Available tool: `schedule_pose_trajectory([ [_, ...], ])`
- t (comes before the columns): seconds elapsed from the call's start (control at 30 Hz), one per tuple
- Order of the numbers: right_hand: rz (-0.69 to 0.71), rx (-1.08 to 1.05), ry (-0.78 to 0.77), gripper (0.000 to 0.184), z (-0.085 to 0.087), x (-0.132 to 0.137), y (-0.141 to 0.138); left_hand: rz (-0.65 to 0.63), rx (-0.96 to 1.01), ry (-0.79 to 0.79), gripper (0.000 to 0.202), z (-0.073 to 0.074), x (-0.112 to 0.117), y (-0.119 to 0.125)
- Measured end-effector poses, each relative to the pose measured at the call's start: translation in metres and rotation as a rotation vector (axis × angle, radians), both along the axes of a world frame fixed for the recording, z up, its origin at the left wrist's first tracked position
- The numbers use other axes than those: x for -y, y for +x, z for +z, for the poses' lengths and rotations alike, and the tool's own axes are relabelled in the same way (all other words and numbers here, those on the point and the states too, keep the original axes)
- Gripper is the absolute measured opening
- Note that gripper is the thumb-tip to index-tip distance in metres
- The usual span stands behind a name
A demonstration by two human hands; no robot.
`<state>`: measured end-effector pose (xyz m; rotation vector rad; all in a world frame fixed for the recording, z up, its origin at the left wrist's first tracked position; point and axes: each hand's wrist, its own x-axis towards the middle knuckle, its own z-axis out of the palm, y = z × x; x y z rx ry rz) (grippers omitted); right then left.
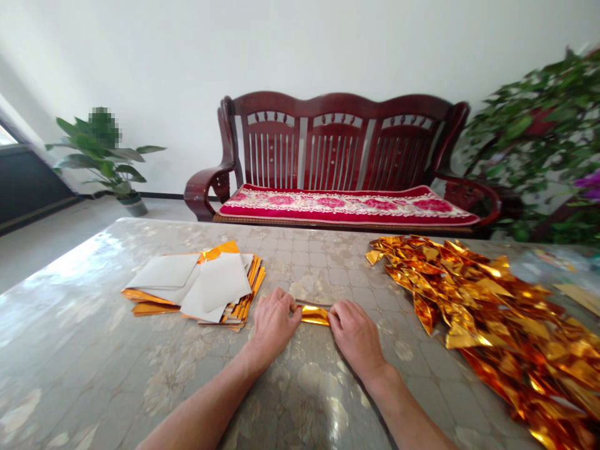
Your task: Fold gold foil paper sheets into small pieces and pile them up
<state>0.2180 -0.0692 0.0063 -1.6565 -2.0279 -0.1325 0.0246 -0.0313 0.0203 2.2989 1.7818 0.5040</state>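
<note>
A narrow folded strip of gold foil paper (315, 315) lies low over the table between my hands. My left hand (275, 317) pinches its left end, and my right hand (355, 331) grips the right end with curled fingers. Left of my left hand sits a loose stack of foil paper sheets (220, 287), some with the white backing up and gold-orange edges showing. A big heap of folded gold foil pieces (487, 306) spreads along the right side of the table, apart from my right hand.
The table (178, 381) has a glossy floral, tile-patterned cover. Clear plastic packaging (553, 265) rests at its right edge behind the foil heap. Beyond stands a dark red wooden bench (335, 150) with a patterned cushion (347, 205). Potted plants (117, 162) flank it.
</note>
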Motion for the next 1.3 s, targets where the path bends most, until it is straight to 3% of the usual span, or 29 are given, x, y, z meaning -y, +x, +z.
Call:
schedule_pose_trajectory([
  [1.3,-0.022,-0.025,-0.064,0.012,-0.005,-0.003,0.001,0.01,0.037,0.033,0.009,-0.009,-0.003,-0.005],
])
